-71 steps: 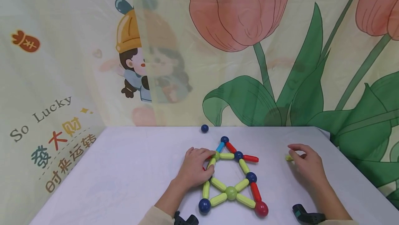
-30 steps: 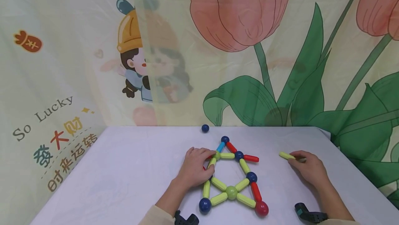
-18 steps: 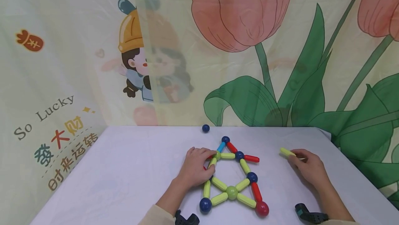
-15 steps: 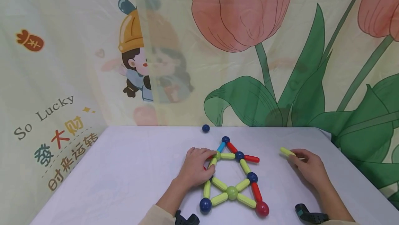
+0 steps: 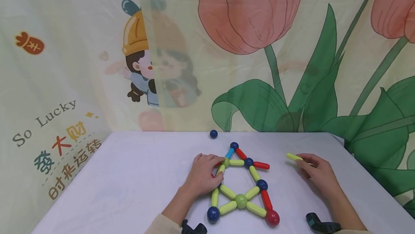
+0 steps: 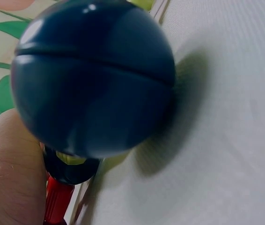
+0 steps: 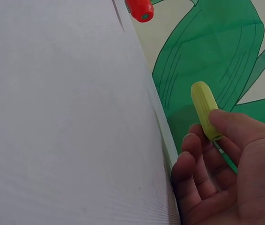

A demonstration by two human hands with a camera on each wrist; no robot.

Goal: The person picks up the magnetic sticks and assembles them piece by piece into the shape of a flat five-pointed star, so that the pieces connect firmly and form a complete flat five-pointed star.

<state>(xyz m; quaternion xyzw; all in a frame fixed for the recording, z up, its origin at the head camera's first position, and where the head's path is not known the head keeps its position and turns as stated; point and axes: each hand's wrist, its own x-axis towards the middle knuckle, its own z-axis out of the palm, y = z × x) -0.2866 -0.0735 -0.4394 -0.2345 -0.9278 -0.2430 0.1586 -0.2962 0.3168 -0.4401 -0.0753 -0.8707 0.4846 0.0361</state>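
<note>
On the white table lies a flat figure of magnetic building sticks and balls (image 5: 241, 201). At its left side my left hand (image 5: 202, 174) grips it, index finger near a green ball (image 5: 225, 162) and thumb over a yellow-green stick; a part of the figure is hidden beneath. In the left wrist view a dark blue ball (image 6: 95, 79) looms close, with a red stick (image 6: 57, 200) beside the thumb. To the right of the figure and apart from it, my right hand (image 5: 317, 172) pinches a yellow-green magnetic stick (image 5: 293, 157) between thumb and fingers, its free end pointing left.
A loose dark blue ball (image 5: 213, 134) sits at the table's far edge. One red stick (image 5: 261, 165) juts out rightward from the figure, and a red ball (image 5: 272, 218) forms its near right corner. Behind the table (image 5: 139, 176) hangs a printed cloth (image 5: 175, 64).
My right hand has brought the yellow-green stick further out between its fingertips and shifted slightly left with it. My left hand and the figure have stayed in place.
</note>
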